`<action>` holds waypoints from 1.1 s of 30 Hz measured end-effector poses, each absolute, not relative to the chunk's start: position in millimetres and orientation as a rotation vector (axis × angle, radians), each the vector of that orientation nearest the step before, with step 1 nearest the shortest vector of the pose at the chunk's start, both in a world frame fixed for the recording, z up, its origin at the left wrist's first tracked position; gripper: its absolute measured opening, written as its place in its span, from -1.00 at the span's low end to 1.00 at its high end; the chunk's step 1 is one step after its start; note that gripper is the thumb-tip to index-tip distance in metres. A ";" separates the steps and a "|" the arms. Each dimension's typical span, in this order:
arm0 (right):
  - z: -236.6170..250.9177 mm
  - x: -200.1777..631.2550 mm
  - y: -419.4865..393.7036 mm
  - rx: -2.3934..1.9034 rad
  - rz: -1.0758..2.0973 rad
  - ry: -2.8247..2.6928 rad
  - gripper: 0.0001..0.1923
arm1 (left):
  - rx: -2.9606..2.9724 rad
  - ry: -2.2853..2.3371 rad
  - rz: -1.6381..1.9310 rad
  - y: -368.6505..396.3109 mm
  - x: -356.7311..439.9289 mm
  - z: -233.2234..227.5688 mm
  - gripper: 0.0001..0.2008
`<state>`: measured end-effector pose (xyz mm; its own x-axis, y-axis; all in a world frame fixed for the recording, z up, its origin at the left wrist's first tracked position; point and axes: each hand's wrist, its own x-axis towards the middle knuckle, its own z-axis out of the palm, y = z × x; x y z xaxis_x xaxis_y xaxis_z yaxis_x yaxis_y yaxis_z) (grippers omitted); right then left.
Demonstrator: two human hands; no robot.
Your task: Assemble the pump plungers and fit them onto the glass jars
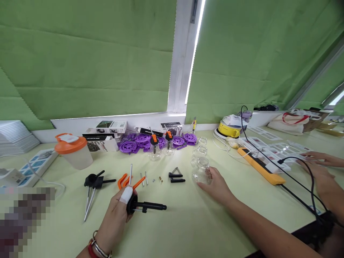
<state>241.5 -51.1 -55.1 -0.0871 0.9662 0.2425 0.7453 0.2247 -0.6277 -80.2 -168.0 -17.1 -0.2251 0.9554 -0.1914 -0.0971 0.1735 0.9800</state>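
Note:
My left hand (116, 211), with white tape on the thumb, is closed around a black grinder-like lid part (150, 205). Its black tube points right, and a metal rod (130, 173) rises above the thumb. Orange handle pieces (123, 181) show just beyond; whether one joins the held part I cannot tell. My right hand (217, 184) grips a clear glass jar (202, 172) from its right side. More glass jars (200, 151) stand behind it. Between my hands lie short black tubes (177, 180), a spring (176, 170), thin metal pins (146, 178) and tiny brass parts (160, 179).
Black parts with metal rods (94, 181) lie left, near an orange-lidded shaker (75, 150). Purple reels (129, 147), boxes (107, 143) and two jars with black-and-orange tops (154, 143) line the back. Right are a yellow power strip (260, 166), cables and another person's hands (317, 166).

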 end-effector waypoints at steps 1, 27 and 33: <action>-54.5 238.1 -51.9 -1.568 0.419 -1.930 -0.36 | 0.899 1.397 1.272 -168.1 -79.9 -16.5 -0.60; -27.8 190.6 -32.2 -1.737 0.280 -2.062 -0.56 | 0.950 1.426 1.252 -166.0 -78.8 -19.6 -0.63; -6.2 146.3 -84.7 -0.714 0.253 -2.477 -0.60 | 0.880 1.341 1.264 -163.6 -76.9 -18.5 -0.62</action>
